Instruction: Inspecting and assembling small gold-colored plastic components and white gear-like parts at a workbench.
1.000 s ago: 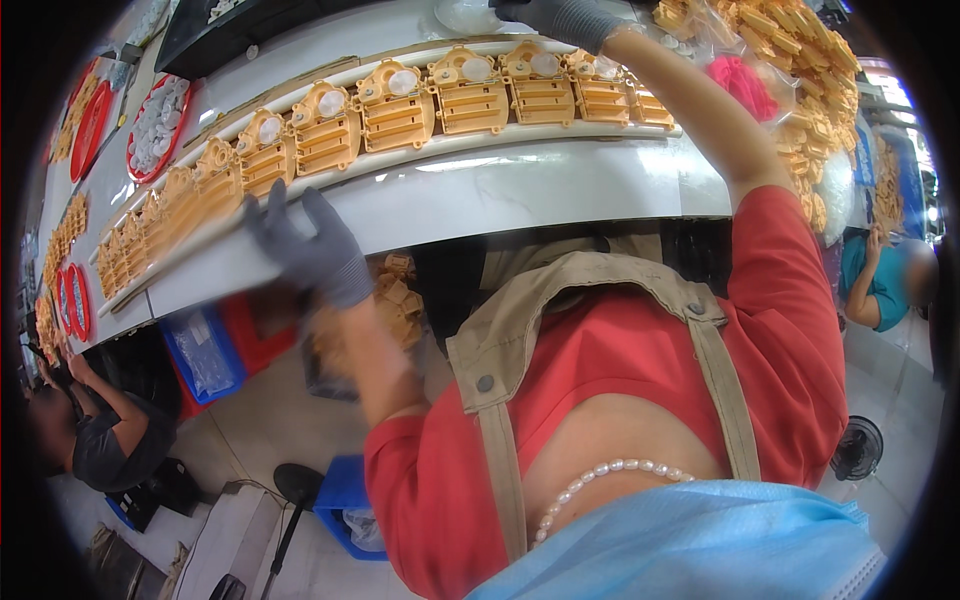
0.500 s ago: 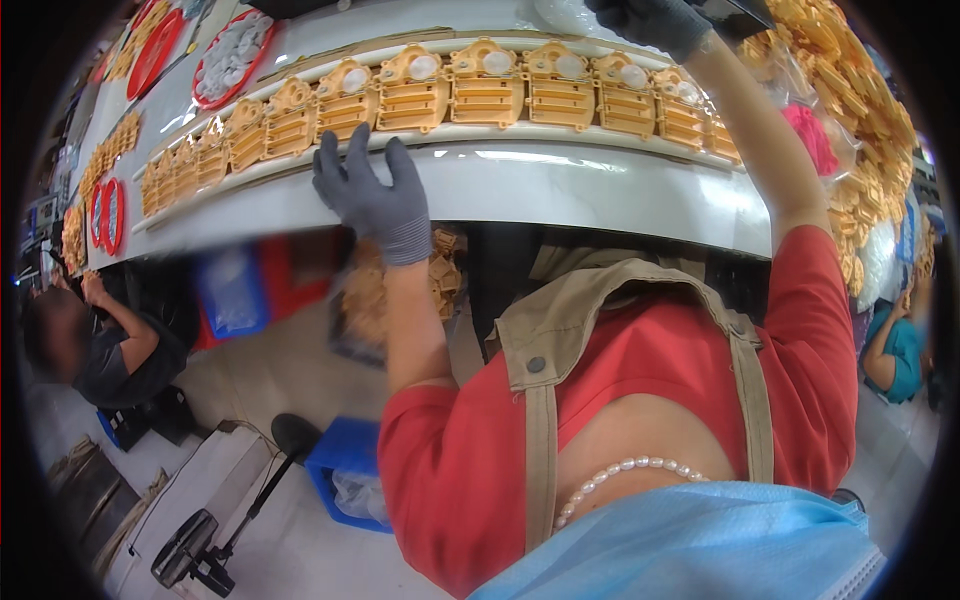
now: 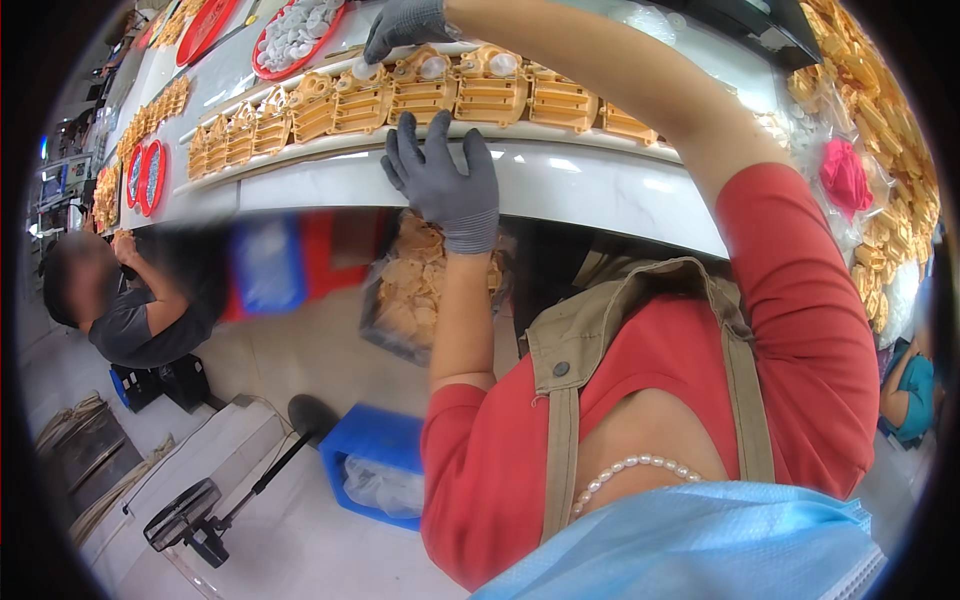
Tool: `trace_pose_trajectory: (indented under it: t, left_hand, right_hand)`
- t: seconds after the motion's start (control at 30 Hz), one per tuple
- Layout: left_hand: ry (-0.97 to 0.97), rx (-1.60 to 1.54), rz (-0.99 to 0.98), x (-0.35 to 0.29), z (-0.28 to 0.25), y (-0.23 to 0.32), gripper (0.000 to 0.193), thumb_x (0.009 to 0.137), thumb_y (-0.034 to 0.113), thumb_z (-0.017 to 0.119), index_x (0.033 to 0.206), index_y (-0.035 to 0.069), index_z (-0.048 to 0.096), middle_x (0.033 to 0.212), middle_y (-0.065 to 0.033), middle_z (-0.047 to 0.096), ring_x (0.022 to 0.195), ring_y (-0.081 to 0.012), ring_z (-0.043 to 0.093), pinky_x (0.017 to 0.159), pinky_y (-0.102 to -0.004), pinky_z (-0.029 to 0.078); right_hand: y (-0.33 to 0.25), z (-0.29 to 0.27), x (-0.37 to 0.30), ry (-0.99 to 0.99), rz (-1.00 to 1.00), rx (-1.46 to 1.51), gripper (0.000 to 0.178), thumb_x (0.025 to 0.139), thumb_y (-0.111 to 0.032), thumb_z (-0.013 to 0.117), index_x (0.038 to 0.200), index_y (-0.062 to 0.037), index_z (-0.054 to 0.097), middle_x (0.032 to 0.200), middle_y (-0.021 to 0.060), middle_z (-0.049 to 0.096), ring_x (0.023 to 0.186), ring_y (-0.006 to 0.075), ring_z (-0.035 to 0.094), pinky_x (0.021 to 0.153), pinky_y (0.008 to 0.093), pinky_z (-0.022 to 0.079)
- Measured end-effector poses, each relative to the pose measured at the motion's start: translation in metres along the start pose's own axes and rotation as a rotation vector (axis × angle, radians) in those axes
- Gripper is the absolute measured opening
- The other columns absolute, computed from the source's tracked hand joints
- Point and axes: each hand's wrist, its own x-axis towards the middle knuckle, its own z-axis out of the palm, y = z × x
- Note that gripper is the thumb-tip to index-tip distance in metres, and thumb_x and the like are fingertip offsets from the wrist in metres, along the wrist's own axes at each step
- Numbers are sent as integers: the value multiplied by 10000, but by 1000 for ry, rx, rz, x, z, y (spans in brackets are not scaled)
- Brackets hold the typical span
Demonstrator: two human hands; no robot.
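A long row of yellow plastic housings (image 3: 490, 95) lies along white rails on the bench. Some of them carry a round white disc (image 3: 433, 66) at the far end. My right hand (image 3: 408, 27), in a grey glove, reaches leftward across the row. Its bent fingertips are closed on a white disc (image 3: 366, 70) at the far end of one housing. My left hand (image 3: 445, 185), gloved in the same grey, is open with fingers spread. Its fingertips rest by the near rail, close to the front of the housings.
A red tray of white pieces (image 3: 300, 38) stands beyond the row. Yellow parts are heaped (image 3: 880, 130) at right, near a pink bundle (image 3: 846, 178). Below the bench are a box of yellow parts (image 3: 410, 290) and a blue bin (image 3: 375, 440). A person (image 3: 140, 300) sits at left.
My right hand has swung from the far right to the left part of the row, where a white disc now shows under its fingertips. My left hand stays spread by the row. The view has shifted.
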Motion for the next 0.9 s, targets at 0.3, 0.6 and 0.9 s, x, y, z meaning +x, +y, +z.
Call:
trace_pose_trajectory:
  t: [0.3,0.6,0.9]
  left_hand:
    - [4,-73,53,4,10,11,386,803,250,729,1169,139,674,1363,-202,547,1270,-454,481,1091,-612,313]
    - [76,62,46,1,-8,-2,318,797,190,738,1096,86,707,1298,-218,592,1215,-413,536,1053,-532,394]
    - [65,53,66,4,-4,5,313,797,190,736,1095,97,704,1277,-223,594,1222,-410,532,1057,-531,387]
  right_hand:
    - [71,18,69,-242,253,-630,300,743,-261,752,1002,-113,776,1011,139,749,863,277,701,772,400,541]
    - [-3,38,62,-248,306,-949,246,782,-250,687,959,-98,766,972,149,743,875,307,709,741,402,544]
    - [-32,3,-19,173,140,-71,307,751,-295,709,967,-86,772,857,130,746,770,275,713,738,369,552]
